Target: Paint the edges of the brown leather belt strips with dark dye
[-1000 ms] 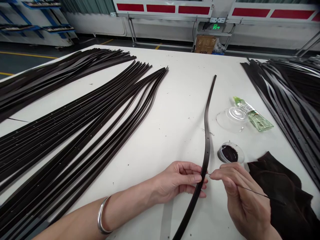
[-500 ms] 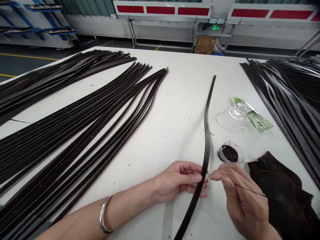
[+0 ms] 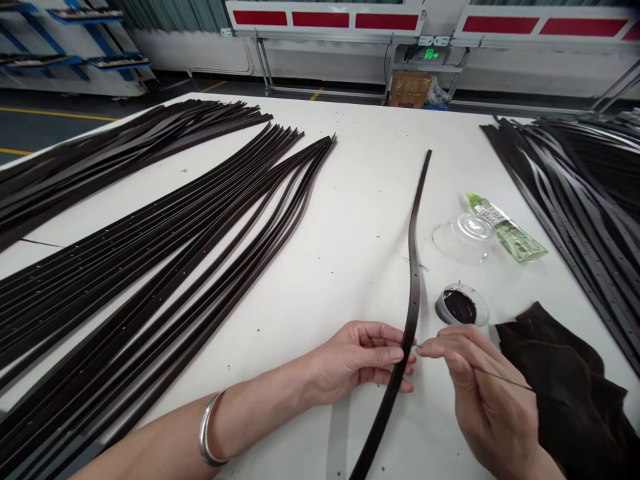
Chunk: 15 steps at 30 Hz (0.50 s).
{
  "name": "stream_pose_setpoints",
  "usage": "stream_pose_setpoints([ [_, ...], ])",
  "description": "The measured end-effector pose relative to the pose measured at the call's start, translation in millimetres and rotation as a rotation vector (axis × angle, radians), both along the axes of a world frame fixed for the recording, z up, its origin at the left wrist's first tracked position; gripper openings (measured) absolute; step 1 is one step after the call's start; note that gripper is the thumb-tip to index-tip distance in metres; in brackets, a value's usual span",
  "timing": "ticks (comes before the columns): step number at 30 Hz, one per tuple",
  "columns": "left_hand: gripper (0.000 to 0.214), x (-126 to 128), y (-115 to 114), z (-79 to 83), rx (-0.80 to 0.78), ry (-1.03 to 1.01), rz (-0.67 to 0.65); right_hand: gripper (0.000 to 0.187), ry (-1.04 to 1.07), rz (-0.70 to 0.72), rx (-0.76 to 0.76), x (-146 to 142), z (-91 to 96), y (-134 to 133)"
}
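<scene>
Strap (image 3: pixel 413 267) mid-table (image 3: pixel 350 220); strap rows (image 3: pixel 150 267) left; cup (image 3: pixel 461 307), cloth (image 3: pixel 565 373) right.

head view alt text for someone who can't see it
The left hand pinches a dark strap on a white table while the right hand holds a thin tool against its edge. A cup of dark liquid and a dark cloth lie at right; rows of straps flank both sides.

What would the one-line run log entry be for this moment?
left hand: pinches strap | right hand: holds thin tool, tip at strap edge | nearby: cup of dark liquid, dark cloth
</scene>
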<state>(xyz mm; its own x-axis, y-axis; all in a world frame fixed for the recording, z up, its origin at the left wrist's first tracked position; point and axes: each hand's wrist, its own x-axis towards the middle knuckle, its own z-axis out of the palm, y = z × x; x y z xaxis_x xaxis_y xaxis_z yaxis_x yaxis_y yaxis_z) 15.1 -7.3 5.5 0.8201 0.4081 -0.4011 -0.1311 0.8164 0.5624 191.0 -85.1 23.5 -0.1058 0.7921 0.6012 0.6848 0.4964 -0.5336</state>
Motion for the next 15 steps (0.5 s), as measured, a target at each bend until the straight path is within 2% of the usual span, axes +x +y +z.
stream_pose_setpoints([
  [5,0.024,-0.2,-0.1,-1.4,-0.014,-0.015,-0.005,0.026,0.044,-0.022,-0.044,0.4,0.3,-4.6],
  [7,0.024,-0.7,0.2,-1.7,-0.021,-0.010,0.008,0.029,0.114,-0.147,-0.069,0.2,1.2,-9.8],
  [9,0.024,-1.3,0.5,-1.9,-0.032,-0.017,0.027,0.030,0.200,-0.338,-0.110,-1.2,0.5,-13.0],
  [11,0.023,-1.9,0.8,-2.4,-0.038,-0.049,0.033,0.019,0.289,-0.434,-0.202,-3.6,-3.1,-12.1],
  [13,0.022,-2.2,0.6,-3.0,-0.030,-0.084,0.027,0.007,0.416,-0.399,-0.272,-6.1,-8.9,-7.5],
  [15,0.021,-2.0,0.0,-3.3,-0.019,-0.100,0.018,0.018,0.524,-0.359,-0.274,-8.0,-14.6,-1.9],
])
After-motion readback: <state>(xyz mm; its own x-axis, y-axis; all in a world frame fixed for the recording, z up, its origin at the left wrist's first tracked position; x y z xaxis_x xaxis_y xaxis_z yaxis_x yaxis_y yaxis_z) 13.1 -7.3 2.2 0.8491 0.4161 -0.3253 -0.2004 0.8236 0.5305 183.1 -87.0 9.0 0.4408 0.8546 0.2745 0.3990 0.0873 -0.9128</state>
